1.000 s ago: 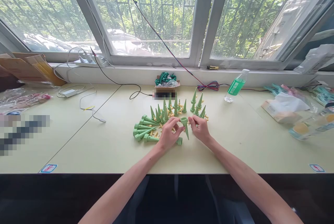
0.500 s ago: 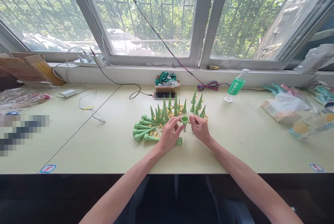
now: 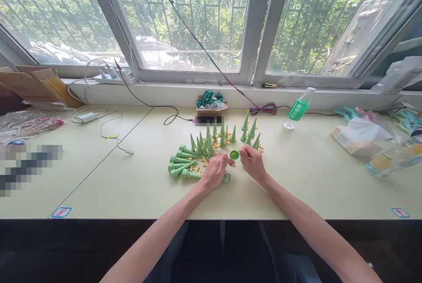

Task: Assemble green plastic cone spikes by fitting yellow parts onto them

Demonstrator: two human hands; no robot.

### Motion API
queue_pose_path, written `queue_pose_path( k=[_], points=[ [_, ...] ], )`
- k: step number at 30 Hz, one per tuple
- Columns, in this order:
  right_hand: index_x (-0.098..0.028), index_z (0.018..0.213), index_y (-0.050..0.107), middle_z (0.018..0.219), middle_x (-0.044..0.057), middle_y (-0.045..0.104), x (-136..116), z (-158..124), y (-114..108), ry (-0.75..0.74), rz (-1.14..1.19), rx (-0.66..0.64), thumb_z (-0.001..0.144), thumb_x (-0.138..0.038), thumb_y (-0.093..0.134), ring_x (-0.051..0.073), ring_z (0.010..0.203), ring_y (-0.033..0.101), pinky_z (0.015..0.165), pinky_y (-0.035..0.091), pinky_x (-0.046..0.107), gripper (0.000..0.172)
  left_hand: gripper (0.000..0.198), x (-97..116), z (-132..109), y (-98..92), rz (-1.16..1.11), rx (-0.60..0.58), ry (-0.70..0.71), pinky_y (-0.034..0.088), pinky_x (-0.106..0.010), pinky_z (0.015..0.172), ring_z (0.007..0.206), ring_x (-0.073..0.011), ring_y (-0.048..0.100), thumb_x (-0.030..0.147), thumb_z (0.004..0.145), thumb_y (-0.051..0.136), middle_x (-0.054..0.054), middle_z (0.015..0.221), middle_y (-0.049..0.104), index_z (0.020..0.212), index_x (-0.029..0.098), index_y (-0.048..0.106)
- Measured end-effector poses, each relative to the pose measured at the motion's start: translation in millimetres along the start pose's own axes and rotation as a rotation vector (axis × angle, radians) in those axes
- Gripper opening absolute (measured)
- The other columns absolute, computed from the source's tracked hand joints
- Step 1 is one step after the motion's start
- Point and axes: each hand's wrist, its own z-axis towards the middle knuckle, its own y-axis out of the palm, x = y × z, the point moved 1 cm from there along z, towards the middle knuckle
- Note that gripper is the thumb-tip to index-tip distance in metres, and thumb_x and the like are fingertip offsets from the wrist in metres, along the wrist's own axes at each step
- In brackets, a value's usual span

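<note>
Both my hands meet at the middle of a pale table [image 3: 138,186]. My left hand [image 3: 215,171] is closed, its fingertips pinching the lower part of a green cone spike [image 3: 234,155] whose round open end faces me. My right hand [image 3: 252,161] is closed beside the cone's right side, fingers curled near it; what it pinches, if anything, is too small to name. Several green cones stand upright [image 3: 224,135] just behind the hands. More green cones lie flat in a row [image 3: 183,164] to the left. Small yellow pegs [image 3: 198,169] are scattered among them.
A green-labelled water bottle [image 3: 298,109] leans at the back right. Bags and a tissue pack [image 3: 358,136] lie at the right. Cables and a power strip [image 3: 110,76] sit at the back left. A small box with green stuff [image 3: 210,105] stands by the window sill.
The held cone turned from pointing down and towards me to showing its round open end. My left hand dropped lower and closed more.
</note>
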Motion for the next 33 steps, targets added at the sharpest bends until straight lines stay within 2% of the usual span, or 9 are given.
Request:
queue_pose_path(
  k=[5, 9, 13, 16, 19, 24, 33],
  points=[
    [-0.021, 0.073, 0.052, 0.053, -0.003, 0.046, -2.1, 0.0, 0.8, -0.012, -0.007, -0.076, 0.097, -0.051, 0.042, 0.012, 0.049, 0.042, 0.048, 0.035, 0.024, 0.040, 0.071, 0.2, 0.3, -1.4, 0.019, 0.059, -0.040, 0.042, -0.028, 0.061, 0.058, -0.0151, 0.052, 0.057, 0.100, 0.017, -0.004, 0.060, 0.057, 0.061, 0.016, 0.060],
    [-0.020, 0.074, 0.053, 0.054, -0.003, 0.047, -1.5, -0.1, 1.0, 0.001, 0.001, -0.072, 0.096, -0.052, 0.044, 0.012, 0.050, 0.043, 0.049, 0.036, 0.024, 0.040, 0.064, -0.4, 0.3, -2.9, 0.004, 0.036, -0.023, 0.040, -0.027, 0.060, 0.058, -0.0138, 0.048, 0.055, 0.100, 0.019, -0.002, 0.061, 0.054, 0.062, 0.016, 0.055],
    [-0.020, 0.073, 0.053, 0.054, -0.003, 0.047, -2.3, 1.0, -0.1, 0.004, 0.014, -0.068, 0.096, -0.051, 0.044, 0.011, 0.050, 0.042, 0.049, 0.036, 0.024, 0.039, 0.054, 3.6, 0.1, -5.3, 0.010, -0.022, 0.031, 0.041, -0.027, 0.064, 0.064, -0.0145, 0.050, 0.049, 0.101, 0.027, -0.003, 0.068, 0.057, 0.072, 0.016, 0.058],
    [-0.020, 0.070, 0.051, 0.055, -0.003, 0.047, -3.5, 2.5, -1.2, -0.001, -0.003, -0.072, 0.096, -0.049, 0.044, 0.011, 0.050, 0.040, 0.049, 0.035, 0.023, 0.040, 0.041, 6.3, -0.1, -5.7, -0.004, -0.051, 0.046, 0.045, -0.027, 0.068, 0.071, -0.0160, 0.055, 0.046, 0.099, 0.037, -0.005, 0.081, 0.064, 0.094, 0.016, 0.065],
    [-0.019, 0.068, 0.051, 0.055, -0.003, 0.046, -3.3, 3.8, -1.9, -0.017, -0.042, -0.073, 0.096, -0.049, 0.045, 0.010, 0.050, 0.038, 0.049, 0.034, 0.023, 0.041, 0.035, 5.2, -0.4, -4.1, 0.000, -0.055, 0.047, 0.046, -0.027, 0.068, 0.072, -0.0160, 0.058, 0.042, 0.097, 0.045, -0.006, 0.087, 0.067, 0.112, 0.016, 0.063],
    [-0.019, 0.068, 0.051, 0.056, -0.003, 0.047, -0.3, 3.8, -1.2, -0.028, -0.073, -0.085, 0.096, -0.049, 0.046, 0.010, 0.050, 0.037, 0.050, 0.032, 0.024, 0.041, 0.028, 0.6, -0.2, -1.9, 0.028, -0.025, 0.074, 0.047, -0.026, 0.064, 0.069, -0.0140, 0.058, 0.034, 0.092, 0.055, -0.004, 0.086, 0.066, 0.114, 0.019, 0.062],
    [-0.020, 0.068, 0.050, 0.057, -0.003, 0.048, -1.9, 3.4, -0.5, -0.021, -0.081, -0.083, 0.096, -0.045, 0.048, 0.010, 0.050, 0.038, 0.050, 0.031, 0.024, 0.038, 0.025, 3.4, 0.1, -3.3, 0.010, -0.018, 0.097, 0.047, -0.025, 0.064, 0.069, -0.0122, 0.055, 0.028, 0.090, 0.057, -0.003, 0.086, 0.061, 0.114, 0.021, 0.064]
  ],
)
